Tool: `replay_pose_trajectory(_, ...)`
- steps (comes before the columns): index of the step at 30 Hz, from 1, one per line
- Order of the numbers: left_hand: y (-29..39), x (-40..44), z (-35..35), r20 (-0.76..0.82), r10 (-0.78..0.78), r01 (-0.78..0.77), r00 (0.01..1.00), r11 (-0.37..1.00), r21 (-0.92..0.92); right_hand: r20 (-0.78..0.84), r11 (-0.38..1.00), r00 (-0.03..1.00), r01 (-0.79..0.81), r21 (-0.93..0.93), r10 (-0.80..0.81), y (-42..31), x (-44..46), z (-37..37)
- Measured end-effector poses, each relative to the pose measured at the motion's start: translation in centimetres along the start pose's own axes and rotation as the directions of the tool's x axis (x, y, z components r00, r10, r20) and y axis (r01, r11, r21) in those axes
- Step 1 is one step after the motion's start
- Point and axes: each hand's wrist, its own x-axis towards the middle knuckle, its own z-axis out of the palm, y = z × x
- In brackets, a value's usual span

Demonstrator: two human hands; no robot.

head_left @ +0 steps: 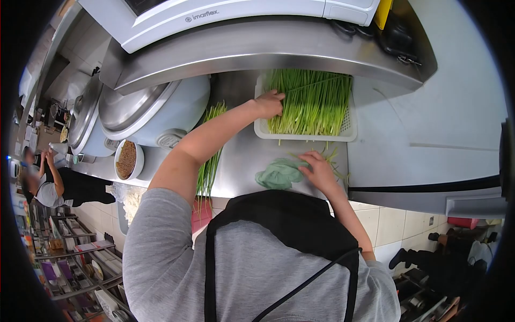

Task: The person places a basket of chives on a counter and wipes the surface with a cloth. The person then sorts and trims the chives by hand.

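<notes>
My left hand (pixel 270 104) reaches to the left side of a white plastic basket (pixel 307 132). Its fingers are curled at the edge of the long green chives (pixel 314 102) that fill the basket; the fingertips are partly hidden among the stalks. On the steel counter below the basket, my right hand (pixel 318 170) has its thumb and fingers apart, beside a crumpled pale green cloth (pixel 280 174). Thin chive scraps (pixel 333 157) lie around the right fingertips. Another bunch of chives (pixel 210 163) lies on the counter under my left forearm, which hides part of it.
A steel shelf (pixel 257 43) carrying a white appliance (pixel 225 19) overhangs the basket's back. Large rice cookers (pixel 155 110) and a bowl of brown food (pixel 127 160) stand at left. A white surface (pixel 424 123) borders the right. Another person (pixel 70 185) stands far left.
</notes>
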Motion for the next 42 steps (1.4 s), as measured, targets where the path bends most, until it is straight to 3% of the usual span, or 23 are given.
replay_pose_trajectory(7,0.0,0.1,0.0,0.186,0.131,-0.16,0.974,0.976,0.151,0.046,0.999,0.999,-0.016,0.028,0.015,0.5,-0.2,0.5)
replay_pose_trajectory(9,0.2,0.3,0.0,0.225,0.079,-0.152,0.971,0.933,0.327,0.05,1.0,0.999,-0.012,0.029,0.011,0.4,-0.2,0.5)
replay_pose_trajectory(13,0.3,0.6,0.0,0.277,0.044,-0.13,0.96,0.946,0.297,0.032,1.0,0.999,0.003,0.014,-0.004,0.4,-0.2,0.5)
replay_pose_trajectory(15,0.2,0.5,-0.1,0.286,0.016,-0.075,0.958,0.978,0.194,0.028,1.0,1.0,0.009,0.012,-0.009,0.5,-0.2,0.5)
replay_pose_trajectory(25,1.0,1.1,-1.9,0.366,-0.013,-0.117,0.931,0.936,0.331,0.054,1.0,0.998,-0.016,0.025,0.015,0.7,-0.4,0.2)
replay_pose_trajectory(28,0.4,0.5,-2.5,0.338,-0.028,-0.101,0.941,0.928,0.359,0.036,1.0,0.999,0.005,0.015,-0.006,1.1,-0.5,0.4)
replay_pose_trajectory(30,-1.1,0.1,-1.4,-0.091,0.11,-0.095,0.99,0.983,0.155,0.027,1.0,0.999,0.02,0.005,-0.02,1.2,-0.5,0.3)
replay_pose_trajectory(34,-0.9,-1.1,-2.1,-0.059,0.089,-0.084,0.994,0.993,0.084,0.063,1.0,0.998,-0.023,0.014,0.022,0.5,-0.4,-0.3)
replay_pose_trajectory(37,-0.9,-1.0,-1.1,-0.021,0.072,-0.067,0.997,0.982,0.179,0.056,1.0,0.998,-0.015,0.013,0.014,0.4,-0.1,-0.4)
replay_pose_trajectory(39,-1.1,-1.4,-0.7,-0.328,0.104,-0.049,0.939,0.984,0.174,0.056,1.0,0.998,-0.015,0.015,0.014,0.3,-0.1,-0.5)
replay_pose_trajectory(42,-1.9,-1.1,-1.9,-0.31,0.035,-0.023,0.95,0.999,0.043,0.064,1.0,0.998,-0.018,0.009,0.017,0.0,-0.1,-0.8)
